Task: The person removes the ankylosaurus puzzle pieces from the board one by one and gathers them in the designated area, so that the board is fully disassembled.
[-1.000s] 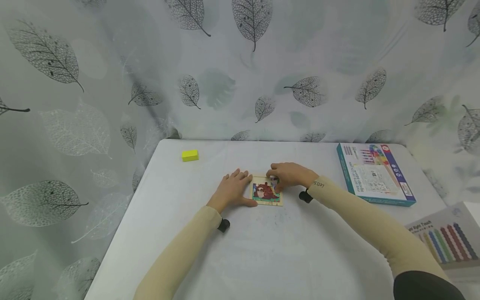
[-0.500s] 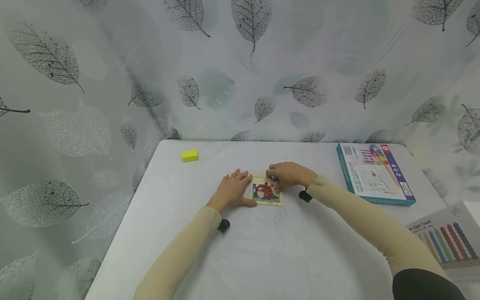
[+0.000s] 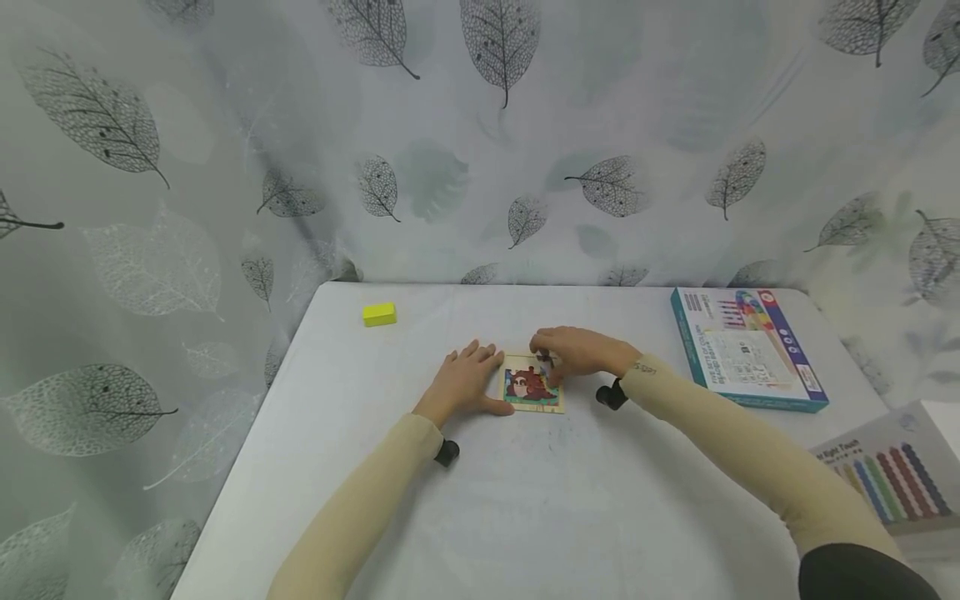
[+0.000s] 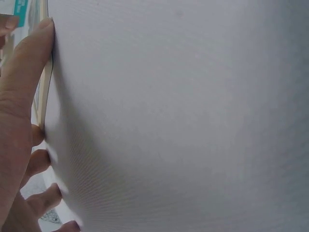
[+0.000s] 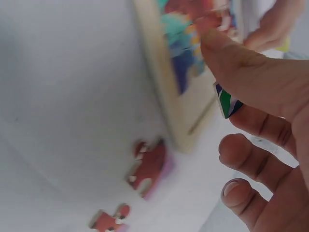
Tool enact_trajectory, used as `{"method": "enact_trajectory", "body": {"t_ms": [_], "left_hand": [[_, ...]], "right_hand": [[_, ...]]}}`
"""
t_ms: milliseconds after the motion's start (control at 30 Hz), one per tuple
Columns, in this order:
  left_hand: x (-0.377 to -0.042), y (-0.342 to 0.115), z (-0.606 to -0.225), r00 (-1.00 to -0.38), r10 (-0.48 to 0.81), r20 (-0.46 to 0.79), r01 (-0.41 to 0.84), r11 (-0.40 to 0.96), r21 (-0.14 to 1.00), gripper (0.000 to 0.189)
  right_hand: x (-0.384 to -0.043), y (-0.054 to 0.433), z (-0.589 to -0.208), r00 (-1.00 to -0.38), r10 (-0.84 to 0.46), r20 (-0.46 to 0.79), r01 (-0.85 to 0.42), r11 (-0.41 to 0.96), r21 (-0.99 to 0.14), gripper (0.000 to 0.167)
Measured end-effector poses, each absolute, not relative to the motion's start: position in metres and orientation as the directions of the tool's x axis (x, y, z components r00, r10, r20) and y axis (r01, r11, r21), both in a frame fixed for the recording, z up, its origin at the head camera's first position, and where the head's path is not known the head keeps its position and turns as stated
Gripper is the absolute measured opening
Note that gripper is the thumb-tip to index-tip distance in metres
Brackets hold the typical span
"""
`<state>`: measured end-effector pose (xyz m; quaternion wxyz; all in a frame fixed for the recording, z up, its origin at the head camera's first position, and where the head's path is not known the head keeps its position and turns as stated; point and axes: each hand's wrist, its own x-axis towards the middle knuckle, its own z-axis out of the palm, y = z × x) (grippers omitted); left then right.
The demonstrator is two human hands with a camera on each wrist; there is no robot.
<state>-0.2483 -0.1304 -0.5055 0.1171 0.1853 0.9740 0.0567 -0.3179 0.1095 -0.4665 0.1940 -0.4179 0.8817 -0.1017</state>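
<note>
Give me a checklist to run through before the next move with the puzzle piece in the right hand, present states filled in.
1. Tray steadied: ok. The left hand rests against the square pale-wood puzzle tray.
2. Piece gripped: ok. The right hand pinches a small green-and-dark-blue puzzle piece.
3. Space in tray: ok. Bare wood shows near one corner.
4. All pieces inside the tray: not ok. Two red-brown jigsaw pieces lie beside it on the white-covered table.
5. Held piece matched to its gap: cannot tell. The right hand hides most of it.
</note>
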Motion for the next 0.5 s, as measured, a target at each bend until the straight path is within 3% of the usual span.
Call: {"method": "enact_trajectory", "body": {"t_ms": [133, 267, 500], "left_hand": [[-0.249, -0.13, -0.507, -0.904, 0.374, -0.204, 0.348, 0.925, 0.154, 0.107], [-0.249, -0.13, -0.508, -0.906, 0.373, -0.199, 0.346, 0.925, 0.159, 0.107], [-0.249, -0.13, -0.511, -0.906, 0.375, -0.195, 0.351, 0.924, 0.15, 0.107]], "right_hand": [[-0.314, 0.115, -0.455, -0.576, -0.787, -0.222, -0.699, 0.615, -0.366, 0.048], [-0.315, 0.128, -0.45, -0.581, -0.793, -0.184, -0.73, 0.608, -0.311, 0.043], [-0.316, 0.164, -0.447, -0.656, -0.741, -0.143, -0.694, 0.667, -0.273, 0.043]]}}
